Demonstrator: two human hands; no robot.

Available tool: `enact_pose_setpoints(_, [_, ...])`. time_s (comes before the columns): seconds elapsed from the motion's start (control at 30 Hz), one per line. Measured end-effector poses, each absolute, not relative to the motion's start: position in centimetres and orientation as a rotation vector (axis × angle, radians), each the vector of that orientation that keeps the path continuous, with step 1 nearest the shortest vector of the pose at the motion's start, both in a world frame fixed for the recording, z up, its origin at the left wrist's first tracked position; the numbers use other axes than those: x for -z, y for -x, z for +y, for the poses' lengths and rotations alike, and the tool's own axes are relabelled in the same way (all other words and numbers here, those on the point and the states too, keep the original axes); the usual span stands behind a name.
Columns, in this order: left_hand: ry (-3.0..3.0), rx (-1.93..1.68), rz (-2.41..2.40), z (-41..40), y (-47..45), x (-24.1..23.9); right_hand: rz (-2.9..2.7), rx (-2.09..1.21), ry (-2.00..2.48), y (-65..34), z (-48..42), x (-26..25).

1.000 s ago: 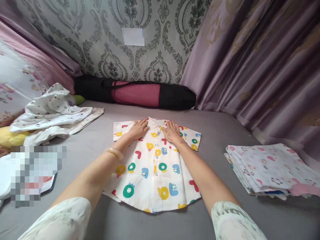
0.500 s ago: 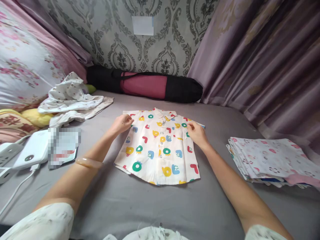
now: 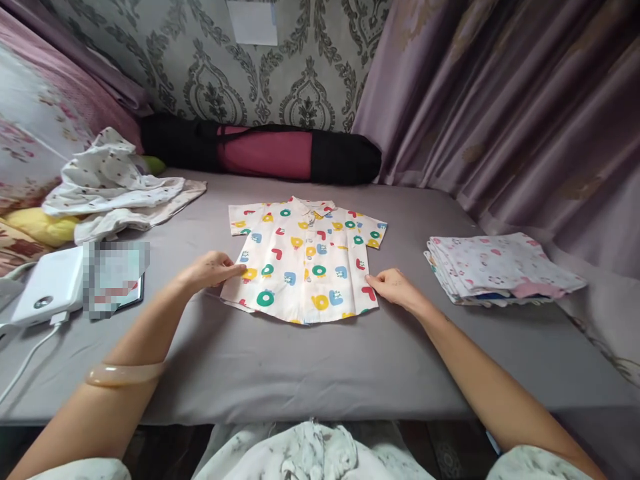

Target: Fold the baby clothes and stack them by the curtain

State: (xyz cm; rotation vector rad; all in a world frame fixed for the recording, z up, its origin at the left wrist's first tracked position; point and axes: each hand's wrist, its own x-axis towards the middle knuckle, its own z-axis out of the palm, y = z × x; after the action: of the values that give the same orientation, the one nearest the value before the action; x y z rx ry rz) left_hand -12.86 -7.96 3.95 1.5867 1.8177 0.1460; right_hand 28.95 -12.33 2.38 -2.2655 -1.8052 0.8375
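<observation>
A small white shirt [image 3: 305,260] printed with coloured letters and rings lies flat, front up, on the grey bed sheet [image 3: 300,360]. My left hand [image 3: 210,270] rests at the shirt's lower left side seam, fingers stretched toward the cloth and touching its edge. My right hand [image 3: 395,287] lies at the lower right hem corner, fingers extended and touching the fabric. Neither hand has lifted the shirt. A pale bangle [image 3: 123,373] sits on my left forearm.
A stack of folded patterned cloths [image 3: 495,267] lies to the right. Crumpled white garments [image 3: 115,193] are at the back left. A white power bank [image 3: 47,287] with a cable and a blurred flat item [image 3: 115,273] lie left. A black-and-pink rolled bag [image 3: 260,150] lines the wall; curtains hang right.
My hands slid from the collar out to the shoulders, then down the sides to the lower hem corners. The view has pulled back from the shirt.
</observation>
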Motion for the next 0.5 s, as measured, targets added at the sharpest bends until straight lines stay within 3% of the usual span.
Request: enact_pose_setpoints(0.5, [-1.528,-0.305,1.79,-11.0,12.8,-4.4,-1.901,-0.455,2.245,-27.0,-16.5,-3.8])
